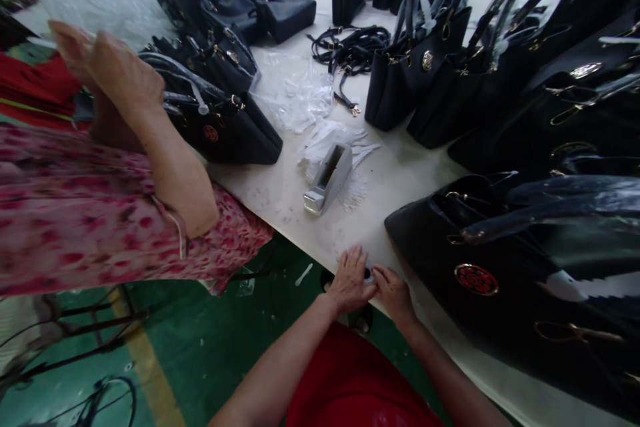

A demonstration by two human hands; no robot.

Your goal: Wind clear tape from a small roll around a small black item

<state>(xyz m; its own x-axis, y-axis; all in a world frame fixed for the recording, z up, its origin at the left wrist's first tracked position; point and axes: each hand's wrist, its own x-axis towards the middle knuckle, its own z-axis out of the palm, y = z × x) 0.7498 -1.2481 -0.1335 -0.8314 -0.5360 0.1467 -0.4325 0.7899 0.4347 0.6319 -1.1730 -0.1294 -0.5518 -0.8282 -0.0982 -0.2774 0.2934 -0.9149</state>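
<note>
At the near edge of the white table, my left hand has its thumb and forefinger closed about a small round thing that looks like a tape roll. From the other side my right hand pinches the same roll with its fingertips. Most of the roll is hidden by my fingers. Beyond my hands stands a grey tape dispenser, its hollow top showing no roll. White tag-like strips lie in a loose pile behind and beside it.
Close on my right rests a large black handbag with wrapped handles. More black handbags stand behind, near a heap of black straps and clear plastic bags. At left a co-worker in a pink floral garment raises a hand beside another handbag.
</note>
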